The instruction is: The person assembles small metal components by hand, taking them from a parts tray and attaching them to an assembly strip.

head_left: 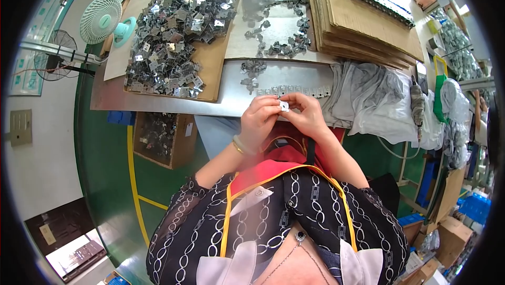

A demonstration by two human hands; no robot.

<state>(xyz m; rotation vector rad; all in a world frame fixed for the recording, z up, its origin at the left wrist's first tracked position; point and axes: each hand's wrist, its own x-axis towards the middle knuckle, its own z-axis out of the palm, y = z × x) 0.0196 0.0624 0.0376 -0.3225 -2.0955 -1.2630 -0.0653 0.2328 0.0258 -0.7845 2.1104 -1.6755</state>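
Close to the table's front edge, a small shiny metal bracket (284, 106) with a dark hole is pinched between my two hands. My left hand (258, 122) has its fingers closed at the bracket's left side. On the other side, the thumb and fingers of my right hand (305, 115) are closed on it too. Just beyond my fingers runs a row of similar metal pieces (320, 92) along the steel table (210, 107). A small cluster of dark metal parts (253, 67) lies beyond my left hand.
A large heap of metal brackets (173, 32) covers a cardboard sheet at left. Stacked cardboard (368, 32) carries rows of parts at back right. Grey cloth and plastic bags (381, 101) lie right, beside a hanging power screwdriver (417, 103). A box of parts (181, 145) stands below the table.
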